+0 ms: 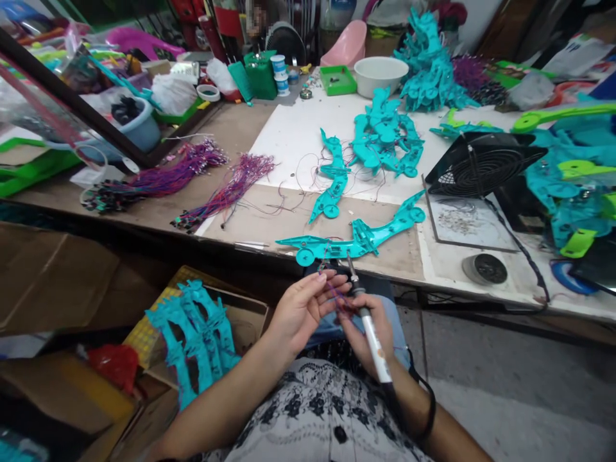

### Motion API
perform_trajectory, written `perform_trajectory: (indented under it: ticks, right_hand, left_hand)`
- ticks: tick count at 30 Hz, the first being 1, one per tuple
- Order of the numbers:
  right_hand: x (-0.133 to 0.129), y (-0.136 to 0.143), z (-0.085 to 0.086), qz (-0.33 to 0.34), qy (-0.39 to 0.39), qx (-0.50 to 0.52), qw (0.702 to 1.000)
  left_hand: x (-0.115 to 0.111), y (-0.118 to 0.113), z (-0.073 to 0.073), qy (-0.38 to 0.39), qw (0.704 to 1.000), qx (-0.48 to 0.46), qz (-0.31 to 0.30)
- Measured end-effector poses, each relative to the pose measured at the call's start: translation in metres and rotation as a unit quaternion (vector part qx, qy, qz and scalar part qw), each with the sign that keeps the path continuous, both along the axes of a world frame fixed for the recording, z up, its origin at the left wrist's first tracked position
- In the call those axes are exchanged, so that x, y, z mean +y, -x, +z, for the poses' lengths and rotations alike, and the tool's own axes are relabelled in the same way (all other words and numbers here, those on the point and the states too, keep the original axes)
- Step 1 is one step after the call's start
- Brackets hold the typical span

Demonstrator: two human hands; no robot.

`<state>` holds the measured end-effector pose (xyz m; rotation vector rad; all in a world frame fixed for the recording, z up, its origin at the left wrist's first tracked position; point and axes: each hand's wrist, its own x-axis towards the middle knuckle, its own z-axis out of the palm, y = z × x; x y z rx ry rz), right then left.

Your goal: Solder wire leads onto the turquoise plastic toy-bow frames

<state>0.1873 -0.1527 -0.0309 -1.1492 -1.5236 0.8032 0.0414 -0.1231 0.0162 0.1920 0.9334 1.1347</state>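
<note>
My right hand (373, 327) is clamped on a white-handled soldering iron with a grey grip (376, 350), its long axis running away from me, metal tip leaning slightly left. My left hand (301, 305) curls beside thin red and purple wires (335, 294); I cannot tell whether its fingers pinch them. Just beyond, at the table edge, lies a glossy, jointed turquoise plastic piece (359, 247), stretched left to right, narrow point leftward, right end angled away. Farther off, a similar turquoise piece (333, 170) points away from me, near tangled purple-red wire bundles (231, 186).
</note>
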Motion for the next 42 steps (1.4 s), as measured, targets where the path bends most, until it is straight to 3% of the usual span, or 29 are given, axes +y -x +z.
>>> perform_trajectory:
  ticks: [2,4,6,8,10,11,12,15,19,22,24,27,31,33,36,38,42]
  right_hand:
    - [0.000,-0.006,0.010,-0.017,0.036,0.072,0.997]
    - [0.006,-0.016,0.025,-0.028,0.051,0.112,0.992]
    - [0.016,-0.024,0.040,-0.032,0.049,0.110,0.992]
    - [0.028,-0.026,0.051,-0.028,0.051,0.096,0.994]
    - [0.040,-0.023,0.059,-0.011,0.052,0.080,0.995]
    - [0.045,-0.021,0.063,0.001,0.048,0.073,0.996]
    - [0.050,-0.019,0.068,0.014,0.042,0.063,0.997]
    - [0.065,-0.020,0.089,0.041,0.021,0.023,0.999]
    - [0.083,-0.038,0.124,0.034,-0.022,-0.059,0.997]
    - [0.098,-0.060,0.139,0.028,-0.046,-0.112,0.992]
    - [0.109,-0.077,0.137,0.026,-0.031,-0.134,0.990]
    - [0.128,-0.101,0.117,0.016,0.019,-0.134,0.991]
    - [0.150,-0.119,0.083,0.041,0.088,-0.061,0.993]
    - [0.159,-0.122,0.071,0.060,0.125,0.006,0.990]
    - [0.170,-0.122,0.064,0.078,0.180,0.079,0.977]
    - [0.177,-0.122,0.062,0.097,0.203,0.095,0.970]
    - [0.187,-0.128,0.063,0.125,0.190,0.071,0.971]
  left_hand:
    - [0.001,0.005,-0.004,-0.033,0.995,0.098,-0.008]
    - [0.000,0.010,-0.011,-0.084,0.967,0.239,-0.015]
    - [-0.001,0.012,-0.019,-0.162,0.906,0.390,0.002]
    - [0.001,0.009,-0.027,-0.260,0.820,0.508,0.034]
    - [0.008,0.004,-0.032,-0.356,0.752,0.555,0.028]
    - [0.012,0.001,-0.034,-0.389,0.740,0.548,0.010]
    - [0.018,-0.001,-0.034,-0.408,0.745,0.528,-0.010]
    - [0.033,-0.002,-0.030,-0.391,0.805,0.445,-0.033]
    - [0.047,0.008,-0.017,-0.333,0.848,0.409,0.036]
    - [0.059,0.021,-0.013,-0.277,0.881,0.378,0.069]
    - [0.069,0.032,-0.014,-0.239,0.912,0.331,0.048]
    - [0.086,0.053,-0.011,-0.182,0.951,0.249,-0.002]
    - [0.095,0.077,-0.003,-0.136,0.954,0.250,-0.093]
    - [0.088,0.081,-0.003,-0.150,0.922,0.331,-0.136]
    - [0.063,0.078,-0.013,-0.198,0.822,0.514,-0.145]
    - [0.047,0.073,-0.026,-0.232,0.753,0.605,-0.109]
    - [0.034,0.061,-0.053,-0.267,0.655,0.707,0.008]
